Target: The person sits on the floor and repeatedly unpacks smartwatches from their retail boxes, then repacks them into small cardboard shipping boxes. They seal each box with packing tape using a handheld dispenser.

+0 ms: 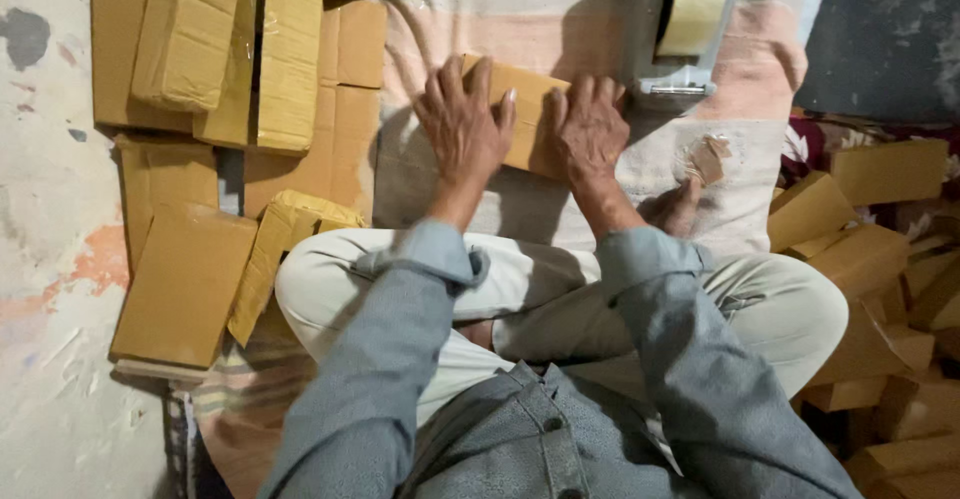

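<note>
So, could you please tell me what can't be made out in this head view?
- Cardboard box: its middle is hidden under the left hand and right hand, so any seam or tape there can't be seen.
- Tape dispenser: cut off by the top edge.
- Boxes on the right: in shadow, and cut off by the right edge.
- Small scrap on the cloth: too small to identify.
</note>
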